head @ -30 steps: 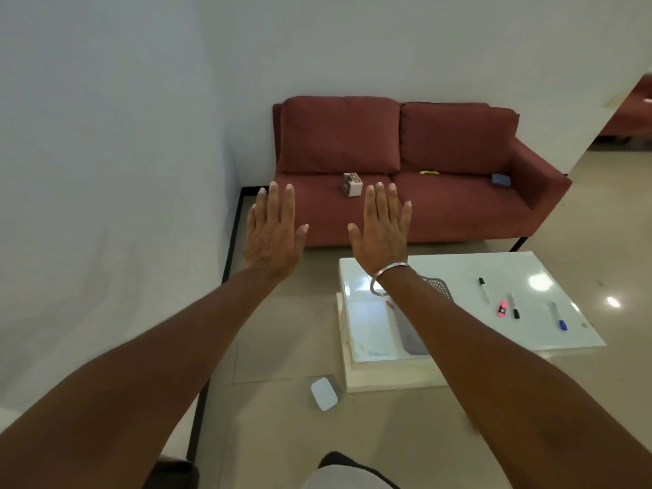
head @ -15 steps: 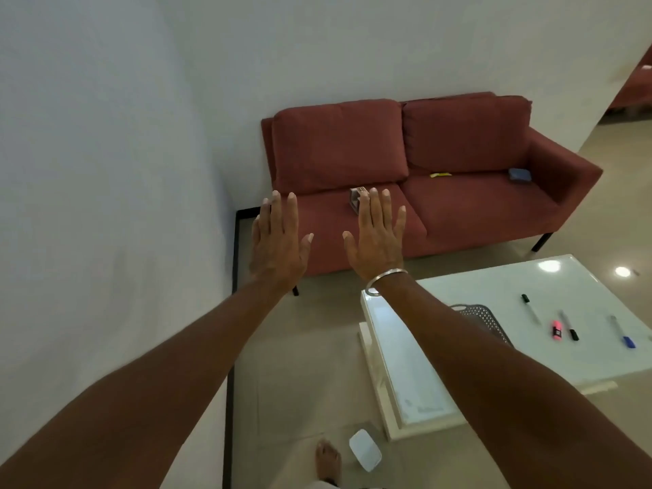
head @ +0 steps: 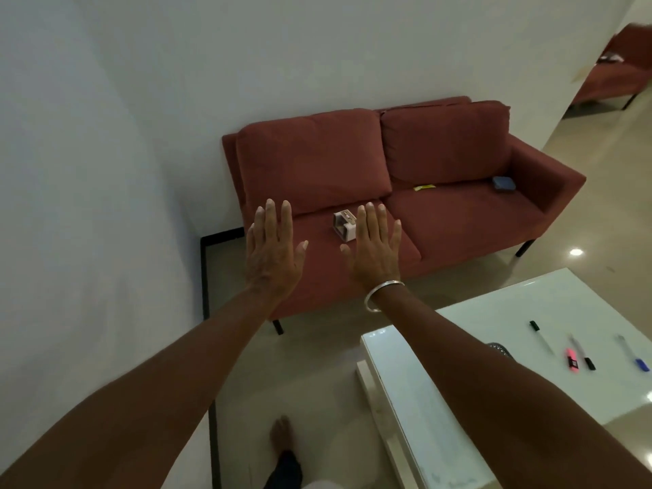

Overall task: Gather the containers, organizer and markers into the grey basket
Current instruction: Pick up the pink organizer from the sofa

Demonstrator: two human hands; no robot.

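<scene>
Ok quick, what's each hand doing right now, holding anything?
Left hand: open, fingers straight, holding nothing.
Right hand: open, fingers straight, holding nothing.

Ahead of us the sofa (head: 458,213) stands against the wall. The organizer (head: 343,225) sits on its left seat, just behind our right hand (head: 375,248); a container (head: 503,183) lies on the right seat by the armrest. On the worktop (head: 522,305) to our right, the markers (head: 571,361) lie right of the basket (head: 500,349).

Both arms outstretched, left hand (head: 273,255) and right hand (head: 375,250) flat, seemingly empty
</scene>
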